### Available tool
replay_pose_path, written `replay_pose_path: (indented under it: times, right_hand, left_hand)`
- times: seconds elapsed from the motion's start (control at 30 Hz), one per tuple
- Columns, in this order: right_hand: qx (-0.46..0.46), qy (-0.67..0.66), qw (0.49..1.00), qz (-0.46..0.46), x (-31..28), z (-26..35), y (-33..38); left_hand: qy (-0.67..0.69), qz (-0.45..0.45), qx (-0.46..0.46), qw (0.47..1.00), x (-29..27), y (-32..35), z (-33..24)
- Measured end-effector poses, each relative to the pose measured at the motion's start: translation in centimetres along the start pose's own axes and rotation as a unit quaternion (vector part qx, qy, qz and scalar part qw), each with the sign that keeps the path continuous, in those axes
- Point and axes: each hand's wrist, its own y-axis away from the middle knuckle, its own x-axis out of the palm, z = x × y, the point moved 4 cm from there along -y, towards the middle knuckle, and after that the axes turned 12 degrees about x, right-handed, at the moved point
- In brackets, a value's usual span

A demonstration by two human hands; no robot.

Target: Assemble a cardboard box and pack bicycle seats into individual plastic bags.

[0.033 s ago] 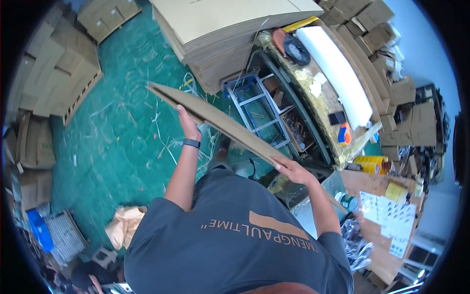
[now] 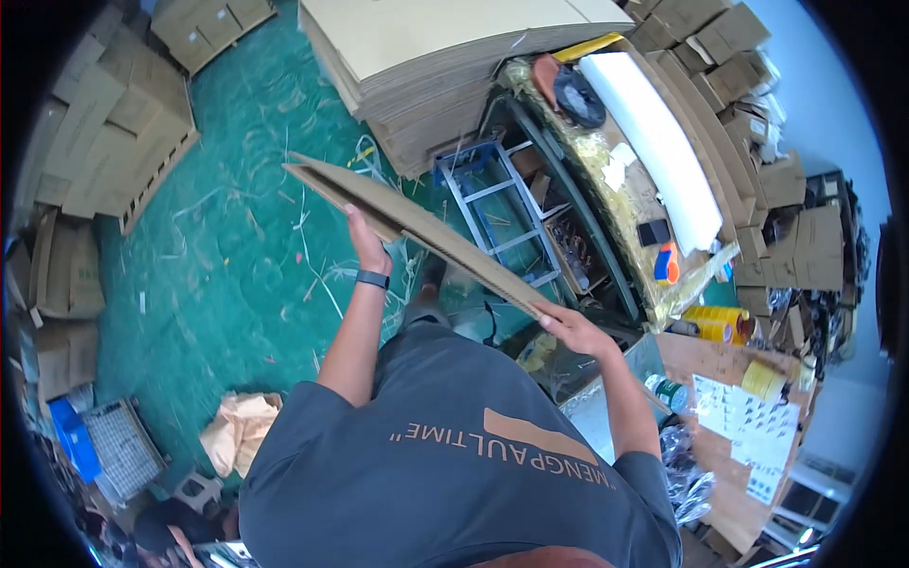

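Note:
A folded flat brown cardboard carton (image 2: 426, 233) is held up in front of me, seen nearly edge-on and slanting from far left to near right. My left hand (image 2: 366, 240), with a dark band on its wrist, grips its lower left edge, thumb upward. On its right end, my right hand (image 2: 576, 330) is closed over the corner. The carton's layers stand slightly apart along the near edge. Parts of the fingers are hidden behind the board.
A tall stack of flat cardboard (image 2: 417, 57) stands ahead. To its right are a blue step ladder (image 2: 502, 213) and a cluttered bench with a white foam roll (image 2: 653, 142), a tape dispenser (image 2: 667, 265) and yellow tape rolls (image 2: 717, 324). Cartons (image 2: 142, 123) line the left; strapping scraps litter the green floor.
The gap between the carton's layers looks a little wider, and my right hand sits slightly farther right. Both hands keep their hold.

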Motion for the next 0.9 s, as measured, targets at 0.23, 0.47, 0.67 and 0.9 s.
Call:
replay_pose_path:
  times: [0.23,0.47,0.67,0.9]
  right_hand:
    - [0.126,-0.073,0.987,-0.067,-10.4,-2.5,-3.1]
    - [0.325,0.251,0.779,-0.473,-19.1,-8.4,7.0]
    - [0.404,0.150,0.707,-0.561,-21.9,-13.8,9.1]
    - [0.437,0.040,0.707,-0.555,-22.0,-21.0,2.8]
  left_hand:
    - [-0.183,0.209,-0.049,0.959,-0.7,-3.8,-2.3]
    - [-0.286,0.253,-0.114,0.917,2.4,-12.0,-3.8]
    - [-0.367,0.457,-0.139,0.798,10.3,-19.1,-10.0]
    - [-0.563,0.663,-0.017,0.492,17.6,-19.9,-1.5]
